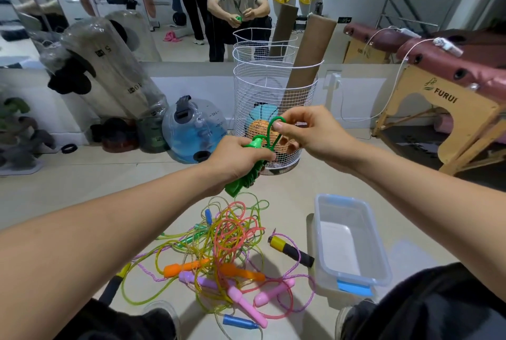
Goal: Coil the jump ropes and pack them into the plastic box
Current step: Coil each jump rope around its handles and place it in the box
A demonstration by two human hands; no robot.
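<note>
Both hands grip the green jump rope above the tangled pile.

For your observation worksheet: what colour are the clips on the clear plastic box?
Light blue clips on the plastic box, clearest in the head view.

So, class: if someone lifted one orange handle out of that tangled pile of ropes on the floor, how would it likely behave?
The orange handle looks like rigid plastic, so it should lift without bending. Its thin cord is looped through the tangled pile, so neighbouring ropes would probably drag along. The cords look floppy and would likely sag.
</note>
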